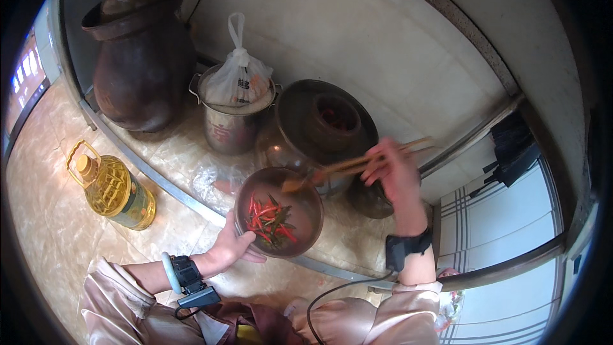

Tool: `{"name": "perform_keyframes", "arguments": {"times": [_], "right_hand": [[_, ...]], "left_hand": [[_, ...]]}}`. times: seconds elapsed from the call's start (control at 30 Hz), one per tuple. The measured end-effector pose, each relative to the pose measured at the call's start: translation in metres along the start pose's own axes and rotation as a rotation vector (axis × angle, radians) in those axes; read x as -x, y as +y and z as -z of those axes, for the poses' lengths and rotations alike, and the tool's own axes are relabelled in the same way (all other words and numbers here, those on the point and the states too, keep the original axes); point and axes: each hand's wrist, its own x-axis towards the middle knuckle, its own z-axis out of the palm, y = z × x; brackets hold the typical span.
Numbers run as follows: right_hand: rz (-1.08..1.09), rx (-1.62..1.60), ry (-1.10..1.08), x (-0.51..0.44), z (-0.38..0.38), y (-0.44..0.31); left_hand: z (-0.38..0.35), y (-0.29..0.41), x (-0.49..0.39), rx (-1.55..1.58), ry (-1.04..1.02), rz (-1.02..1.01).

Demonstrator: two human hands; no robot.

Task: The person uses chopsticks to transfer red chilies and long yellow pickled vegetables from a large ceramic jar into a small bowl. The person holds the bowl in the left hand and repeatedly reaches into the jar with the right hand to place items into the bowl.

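My left hand (pixel 233 244) grips the lower left rim of a dark round bowl (pixel 304 220). Red and green chili peppers (pixel 269 220) lie in the left part of the bowl. My right hand (pixel 391 170), slightly blurred, is closed on a pair of wooden chopsticks (pixel 347 166). Their far ends reach over the bowl's upper edge, with a brownish piece (pixel 293 185) at the tips; what it is, I cannot tell. Just beyond the bowl stands a wide-rimmed earthenware jar (pixel 282 146), with red contents (pixel 335 118) visible in its round mouth.
A large brown jar (pixel 143 72) stands back left. Beside it, a metal pot (pixel 230 129) bears a knotted plastic bag (pixel 242 79). Clear plastic (pixel 215 179) lies on the tiles. A bottle of yellow oil (pixel 117 191) stands beyond the metal floor rail (pixel 167 189). Another dark jar (pixel 371 199) sits below my right hand.
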Motion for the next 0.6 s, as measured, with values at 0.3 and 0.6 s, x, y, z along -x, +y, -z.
{"name": "perform_keyframes", "arguments": {"times": [0.3, 0.6], "right_hand": [[0.439, 0.313, 0.19, -0.013, -0.001, -0.06], [0.044, 0.31, 0.115, -0.142, 0.009, 0.004]], "left_hand": [[-0.004, 0.006, 0.004, -0.02, -0.029, -0.017], [-0.004, 0.003, 0.0, -0.022, 0.033, 0.045]]}}
